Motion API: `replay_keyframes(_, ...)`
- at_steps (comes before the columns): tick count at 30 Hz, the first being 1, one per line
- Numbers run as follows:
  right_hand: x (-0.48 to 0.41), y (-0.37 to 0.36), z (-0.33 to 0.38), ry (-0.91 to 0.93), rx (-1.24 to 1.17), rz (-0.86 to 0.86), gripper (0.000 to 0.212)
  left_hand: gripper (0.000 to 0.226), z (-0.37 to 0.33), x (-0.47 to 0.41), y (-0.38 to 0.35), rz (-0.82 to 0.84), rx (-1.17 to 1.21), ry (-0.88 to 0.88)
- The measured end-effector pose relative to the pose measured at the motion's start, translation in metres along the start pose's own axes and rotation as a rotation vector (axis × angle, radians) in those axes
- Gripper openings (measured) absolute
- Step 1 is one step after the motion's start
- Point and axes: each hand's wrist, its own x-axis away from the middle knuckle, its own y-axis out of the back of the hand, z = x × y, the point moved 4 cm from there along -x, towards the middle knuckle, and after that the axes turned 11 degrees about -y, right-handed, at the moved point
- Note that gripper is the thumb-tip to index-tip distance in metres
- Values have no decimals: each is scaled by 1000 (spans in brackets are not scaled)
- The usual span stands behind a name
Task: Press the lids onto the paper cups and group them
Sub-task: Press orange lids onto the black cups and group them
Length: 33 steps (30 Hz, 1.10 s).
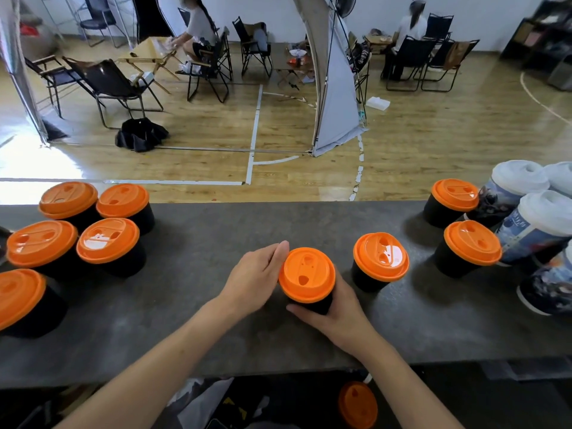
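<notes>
A black paper cup with an orange lid [306, 275] stands at the middle of the grey counter [201, 320]. My right hand [335, 309] grips this cup's black body from the near right side. My left hand [255, 278] lies against the lid's left rim with its fingers fairly straight. A second lidded cup [380, 261] stands just to the right, its lid tilted. Several lidded black cups form a group [89, 233] at the left. Two more lidded cups [454, 201] [470, 246] stand at the right.
Taller printed cups with white lids [538, 224] crowd the counter's right end. An orange lid [357, 404] and plastic bags lie below the counter's near edge. Beyond the far edge are a wooden floor, folding chairs and seated people.
</notes>
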Motion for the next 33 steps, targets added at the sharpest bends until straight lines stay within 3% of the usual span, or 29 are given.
replay_keyframes(7,-1,1,0,2,-2,-2,77,66,2,-13,1,142,113,27)
replay_keyframes(10,-1,1,0,19,6,-12,82,53,6,-8,1,30,27,1)
replay_keyframes(14,1,-1,1,5,5,-20,85,53,4,13,-12,-133,9,50)
replay_keyframes(16,1,-1,1,-9,11,-31,81,53,1,14,-13,-95,-21,59)
replay_keyframes(22,2,0,1,-21,23,-34,76,67,-8,-11,5,217,-15,22)
replay_keyframes(26,3,1,4,-24,-8,-53,88,55,-8,-2,4,119,-81,-17)
replay_keyframes(29,4,1,5,-27,2,-54,83,52,-8,10,-1,3,-139,-7)
replay_keyframes(33,2,1,2,-36,9,-34,78,58,-11,-2,3,151,-102,7)
